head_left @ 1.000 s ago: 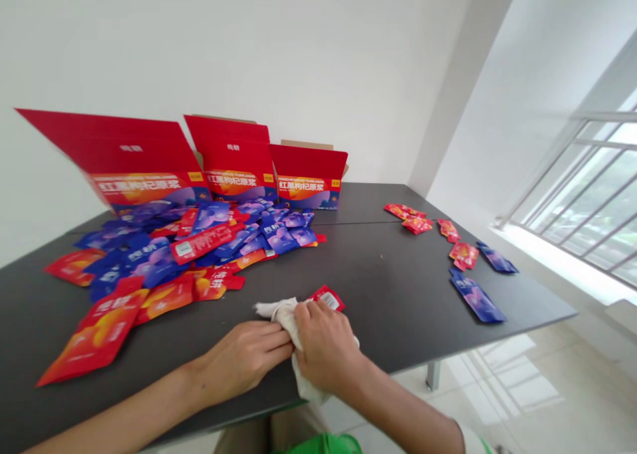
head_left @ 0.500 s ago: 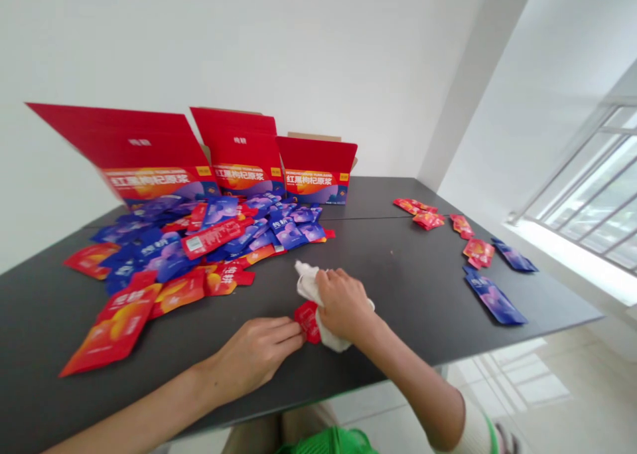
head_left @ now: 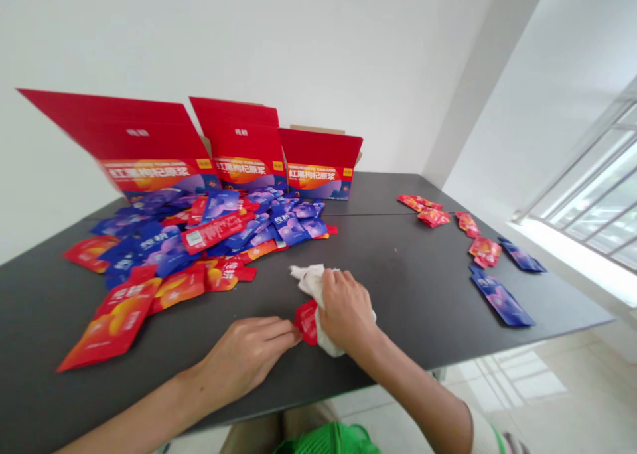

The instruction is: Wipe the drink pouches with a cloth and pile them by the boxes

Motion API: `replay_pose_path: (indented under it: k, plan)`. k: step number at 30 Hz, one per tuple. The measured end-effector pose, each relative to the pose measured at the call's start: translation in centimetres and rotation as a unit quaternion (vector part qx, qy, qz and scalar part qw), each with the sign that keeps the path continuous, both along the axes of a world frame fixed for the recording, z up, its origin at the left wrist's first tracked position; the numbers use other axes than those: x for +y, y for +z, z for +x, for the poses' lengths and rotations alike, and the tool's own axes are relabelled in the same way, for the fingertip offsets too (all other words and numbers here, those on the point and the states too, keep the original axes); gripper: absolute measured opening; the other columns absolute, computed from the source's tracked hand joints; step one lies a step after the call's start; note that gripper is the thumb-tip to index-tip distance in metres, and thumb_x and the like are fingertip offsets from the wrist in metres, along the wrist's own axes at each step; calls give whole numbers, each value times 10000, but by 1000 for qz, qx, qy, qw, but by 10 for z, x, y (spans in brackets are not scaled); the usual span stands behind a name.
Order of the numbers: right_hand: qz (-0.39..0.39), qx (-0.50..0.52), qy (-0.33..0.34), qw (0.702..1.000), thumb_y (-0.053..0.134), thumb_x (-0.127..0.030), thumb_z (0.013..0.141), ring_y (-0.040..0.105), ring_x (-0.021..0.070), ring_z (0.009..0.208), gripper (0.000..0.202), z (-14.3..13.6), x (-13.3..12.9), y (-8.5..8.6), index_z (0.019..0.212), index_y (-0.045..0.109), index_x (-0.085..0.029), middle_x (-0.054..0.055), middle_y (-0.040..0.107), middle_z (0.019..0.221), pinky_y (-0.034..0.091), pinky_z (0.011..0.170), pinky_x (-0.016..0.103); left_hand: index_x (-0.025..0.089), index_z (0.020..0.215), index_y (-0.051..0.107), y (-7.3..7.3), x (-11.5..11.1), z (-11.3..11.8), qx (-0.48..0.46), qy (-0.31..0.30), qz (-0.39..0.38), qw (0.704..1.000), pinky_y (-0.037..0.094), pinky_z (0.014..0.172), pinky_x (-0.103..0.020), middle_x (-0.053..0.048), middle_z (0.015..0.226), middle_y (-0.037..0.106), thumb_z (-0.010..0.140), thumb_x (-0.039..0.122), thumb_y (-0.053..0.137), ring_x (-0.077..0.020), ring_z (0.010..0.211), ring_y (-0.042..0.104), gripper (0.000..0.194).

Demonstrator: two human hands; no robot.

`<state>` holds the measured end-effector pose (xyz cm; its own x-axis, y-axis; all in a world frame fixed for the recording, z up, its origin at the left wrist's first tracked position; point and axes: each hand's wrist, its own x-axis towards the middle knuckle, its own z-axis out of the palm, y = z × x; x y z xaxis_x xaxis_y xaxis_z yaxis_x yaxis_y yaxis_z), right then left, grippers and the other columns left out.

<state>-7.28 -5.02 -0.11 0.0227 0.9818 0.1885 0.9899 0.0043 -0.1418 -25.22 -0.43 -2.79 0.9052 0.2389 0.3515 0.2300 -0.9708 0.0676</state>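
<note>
Near the front edge of the dark table, my left hand (head_left: 261,348) pinches the left end of a small red pouch (head_left: 306,322) between closed fingers. My right hand (head_left: 346,310) is closed around a crumpled white cloth (head_left: 309,281), which presses over the pouch's right part and hides it. To the left lies a heap of blue pouches (head_left: 162,247) and red ones, with a larger red-orange pouch (head_left: 117,318) at its front.
Three open red boxes (head_left: 321,168) stand along the wall behind the heap. Toward the right side of the table (head_left: 398,288) lie several red pouches (head_left: 484,251) and two blue pouches (head_left: 502,298). A window with bars (head_left: 597,182) is at far right.
The view has shifted slightly. My right hand and the cloth have moved a little toward me over the red pouch; my left hand keeps its pinch on the pouch.
</note>
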Motion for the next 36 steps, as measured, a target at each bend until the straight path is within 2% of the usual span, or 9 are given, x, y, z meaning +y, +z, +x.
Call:
replay_pose_path:
  k: [2,6,11,16,22,26,31,33,36]
  plan:
    - [-2,-9,-17,1000,466,-115,743,501,238,920,263,-3,-1,-1,1003,478,-153,109,568,956,422,751,355,200,955,616,-2,-1,0,-1,5,0,1000,467,700,-215,-10,859,662,926,124,334,-115,747,608,293]
    - [-8,8,62,998,505,-143,726,504,227,898,255,-9,-5,-3,976,478,-180,85,568,936,418,754,351,198,916,619,-4,-2,-1,-10,7,10,1000,460,657,-232,-4,793,649,923,135,344,-125,700,599,282]
    - [11,-10,-55,998,458,-108,766,499,225,900,217,-4,-2,-1,976,486,-159,105,571,936,414,753,335,203,996,605,-4,-1,-3,8,10,18,1000,465,677,-224,-12,851,650,914,126,368,-120,741,605,262]
    - [12,-5,33,999,488,-98,727,512,231,896,252,-13,-11,-4,963,488,-187,82,580,933,411,744,338,203,937,612,-5,-3,-2,-12,11,30,999,471,648,-236,-6,809,647,895,109,368,-122,686,600,265]
    - [-9,48,-119,992,478,-147,756,547,228,920,231,56,14,-11,985,486,-168,102,613,957,376,710,292,195,939,596,3,-3,-5,-73,41,71,994,463,740,-263,-24,847,646,901,126,390,-152,804,600,221]
    - [-20,128,-117,985,461,-278,797,587,203,815,158,111,26,-29,927,489,-192,66,632,889,355,634,251,194,916,558,46,23,-19,-142,184,7,973,446,747,-245,-17,893,629,936,227,388,-139,828,591,174]
    - [3,190,-66,980,452,-394,789,609,203,781,242,136,14,-49,956,505,-228,30,646,829,391,644,249,196,964,512,102,95,-54,-151,430,5,890,439,734,-276,-27,903,633,943,319,323,-177,836,603,226]
    - [4,196,-56,979,445,-418,789,618,210,784,270,139,11,-54,977,509,-235,34,653,827,406,653,257,195,1015,509,106,126,-68,-134,503,-1,854,435,770,-285,-45,956,633,939,286,314,-189,892,599,228]
    - [-6,200,-46,979,459,-443,772,628,219,798,297,143,14,-59,981,518,-239,44,661,839,427,668,266,157,1008,541,92,157,-83,-118,558,-17,821,448,755,-303,-85,904,642,906,226,360,-212,861,607,218]
